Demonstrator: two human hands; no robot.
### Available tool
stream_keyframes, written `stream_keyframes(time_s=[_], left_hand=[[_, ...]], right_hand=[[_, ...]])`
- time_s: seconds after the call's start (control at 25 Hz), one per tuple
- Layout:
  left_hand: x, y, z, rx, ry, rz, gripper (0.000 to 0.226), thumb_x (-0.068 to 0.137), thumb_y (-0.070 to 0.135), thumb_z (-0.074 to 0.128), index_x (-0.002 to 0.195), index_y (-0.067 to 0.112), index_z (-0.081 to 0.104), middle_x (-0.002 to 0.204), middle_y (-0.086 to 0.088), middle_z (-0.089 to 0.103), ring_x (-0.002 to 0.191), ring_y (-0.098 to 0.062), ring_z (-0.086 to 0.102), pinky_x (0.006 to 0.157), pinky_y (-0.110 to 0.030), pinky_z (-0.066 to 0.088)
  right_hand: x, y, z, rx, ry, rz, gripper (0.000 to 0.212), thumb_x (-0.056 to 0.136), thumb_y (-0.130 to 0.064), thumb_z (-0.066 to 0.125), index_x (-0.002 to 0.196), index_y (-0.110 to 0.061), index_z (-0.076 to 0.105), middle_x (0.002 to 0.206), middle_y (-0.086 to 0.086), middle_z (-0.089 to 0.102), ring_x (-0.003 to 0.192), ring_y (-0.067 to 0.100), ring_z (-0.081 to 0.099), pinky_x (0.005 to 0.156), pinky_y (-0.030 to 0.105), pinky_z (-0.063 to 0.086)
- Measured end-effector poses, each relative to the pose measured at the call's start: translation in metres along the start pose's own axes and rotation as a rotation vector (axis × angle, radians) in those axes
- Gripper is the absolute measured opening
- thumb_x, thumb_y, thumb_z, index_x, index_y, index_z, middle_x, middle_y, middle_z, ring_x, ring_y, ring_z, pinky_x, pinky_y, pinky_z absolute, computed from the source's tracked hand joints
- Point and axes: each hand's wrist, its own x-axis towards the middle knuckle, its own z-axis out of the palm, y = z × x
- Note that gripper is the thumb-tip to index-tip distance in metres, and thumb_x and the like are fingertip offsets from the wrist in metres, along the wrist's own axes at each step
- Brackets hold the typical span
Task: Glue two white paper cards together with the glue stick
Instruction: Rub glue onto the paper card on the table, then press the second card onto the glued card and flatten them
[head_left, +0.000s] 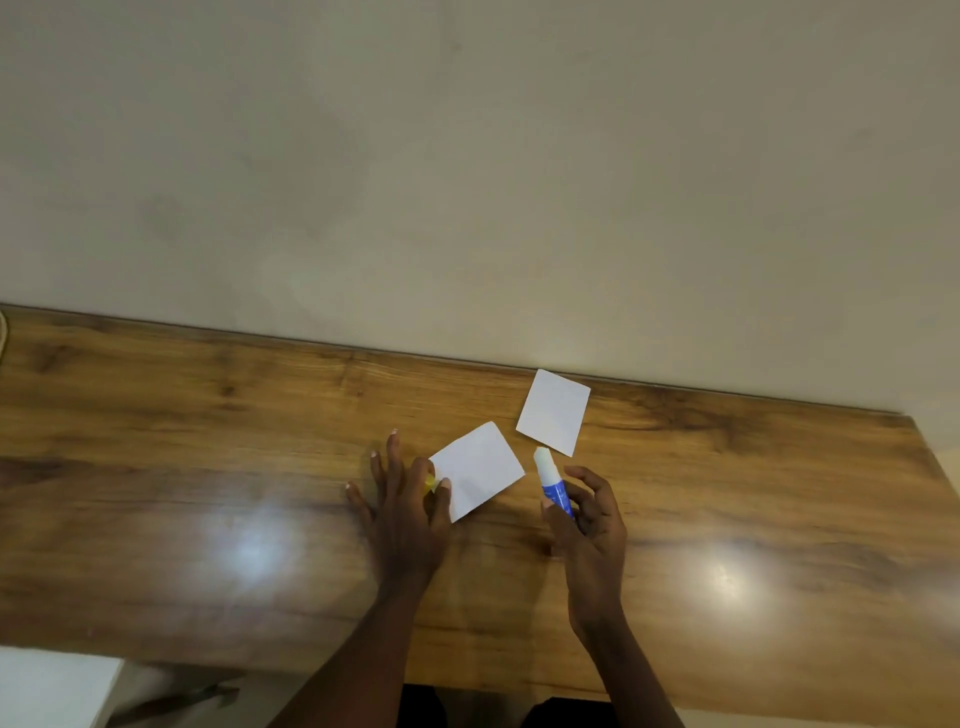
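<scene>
A glossy wood-grain table (727, 467) with two blurred patches of glare runs along a plain beige wall (467, 156). Two flat white rectangular cards lie on it, apart. The near card (477, 470) lies askew at the middle, and the far card (554, 412) is almost at the wall edge. The glue stick (551, 486) is a short cylinder with a blue body and a bare, rounded white tip. It tilts slightly left, and its tip sits in the gap between the cards, just below the far card's near corner. Its lower end is hidden in the right hand (592, 525), which grips the barrel between thumb and curled fingers. Whether the stick touches the table cannot be told. The left hand (402, 512) lies spread with straight fingers, its thumb tip pressing the near card's left edge. A small yellow bit (430, 483) peeks out between forefinger and thumb, too hidden to identify. At the bottom left a blurred white shape (52, 686) is cut off by the frame.
</scene>
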Motion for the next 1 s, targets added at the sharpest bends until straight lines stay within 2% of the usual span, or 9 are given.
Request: stream_keyframes(time_s=[0.08,0.24,0.36,0.48,0.56,0.64,0.72,0.84,1.0], left_hand=[[-0.001,0.002,-0.002,-0.028,0.002,0.003,0.040,0.082,0.037,0.032,0.109,0.017,0.054,0.154,-0.007,0.016,0.142,-0.032,0.006,0.109,-0.062,-0.003],[-0.002,0.001,-0.004,-0.064,0.002,0.023,0.040,0.083,0.035,0.031,0.107,0.015,0.055,0.153,-0.009,0.018,0.142,-0.033,0.008,0.108,-0.063,-0.004],[-0.002,0.001,-0.005,-0.110,-0.006,0.023,0.041,0.083,0.037,0.030,0.107,0.013,0.052,0.154,-0.009,0.017,0.142,-0.032,0.008,0.108,-0.063,-0.006],[-0.006,0.003,-0.008,-0.170,0.018,0.017,0.049,0.082,0.048,0.028,0.106,0.013,0.052,0.154,-0.011,0.015,0.142,-0.032,0.006,0.107,-0.066,-0.009],[-0.012,0.020,-0.004,-0.161,0.049,0.112,0.054,0.082,0.053,0.026,0.104,0.013,0.057,0.152,-0.011,0.017,0.140,-0.036,0.010,0.105,-0.067,-0.009],[-0.021,0.055,0.007,-0.190,0.024,0.242,0.034,0.087,0.037,0.038,0.098,0.015,0.061,0.148,-0.006,0.021,0.139,-0.034,0.012,0.105,-0.065,-0.010],[-0.030,0.098,0.025,-0.276,-0.044,0.290,0.018,0.088,0.025,0.049,0.097,0.019,0.063,0.147,0.001,0.027,0.139,-0.022,0.006,0.107,-0.055,-0.017],[-0.044,0.152,0.051,-0.333,-0.145,0.274,0.026,0.089,0.033,0.048,0.114,0.030,0.056,0.146,0.005,0.035,0.137,-0.008,0.002,0.104,-0.045,-0.024],[-0.053,0.181,0.085,-0.176,-0.272,0.308,0.042,0.092,0.035,0.040,0.133,0.032,0.033,0.143,0.005,0.041,0.143,-0.018,0.002,0.100,-0.044,-0.029]], right_hand=[[-0.006,-0.005,-0.016,0.012,0.020,-0.001,0.039,0.077,-0.001,0.062,0.094,-0.036,0.055,0.105,-0.002,0.060,0.090,0.007,0.062,0.058,0.015,0.052],[-0.013,-0.013,-0.041,0.014,0.069,-0.010,0.038,0.077,0.000,0.061,0.091,-0.035,0.055,0.101,-0.005,0.060,0.090,0.013,0.060,0.066,0.024,0.049],[-0.015,-0.018,-0.056,0.046,0.099,-0.034,0.038,0.077,0.001,0.061,0.091,-0.034,0.056,0.097,-0.007,0.062,0.086,0.013,0.060,0.066,0.024,0.048],[-0.012,-0.025,-0.073,0.093,0.142,-0.068,0.041,0.075,0.002,0.062,0.092,-0.035,0.057,0.097,-0.009,0.062,0.084,0.010,0.061,0.066,0.019,0.048],[-0.005,-0.029,-0.085,0.098,0.177,-0.095,0.043,0.074,0.005,0.063,0.092,-0.033,0.058,0.099,-0.008,0.061,0.087,0.009,0.060,0.064,0.018,0.052],[0.006,-0.031,-0.099,0.111,0.187,-0.114,0.041,0.073,0.008,0.063,0.092,-0.027,0.058,0.099,-0.002,0.061,0.090,0.011,0.059,0.064,0.013,0.054],[0.019,-0.032,-0.111,0.090,0.182,-0.125,0.037,0.072,0.010,0.062,0.094,-0.019,0.058,0.098,0.006,0.061,0.090,0.017,0.060,0.067,0.012,0.054],[0.039,-0.027,-0.126,-0.002,0.204,-0.131,0.032,0.072,0.010,0.063,0.096,-0.011,0.056,0.098,0.013,0.061,0.087,0.025,0.059,0.071,0.024,0.054],[0.056,-0.014,-0.144,-0.082,0.201,-0.115,0.033,0.071,0.012,0.063,0.089,-0.014,0.055,0.091,0.013,0.061,0.083,0.024,0.061,0.076,0.031,0.054]])
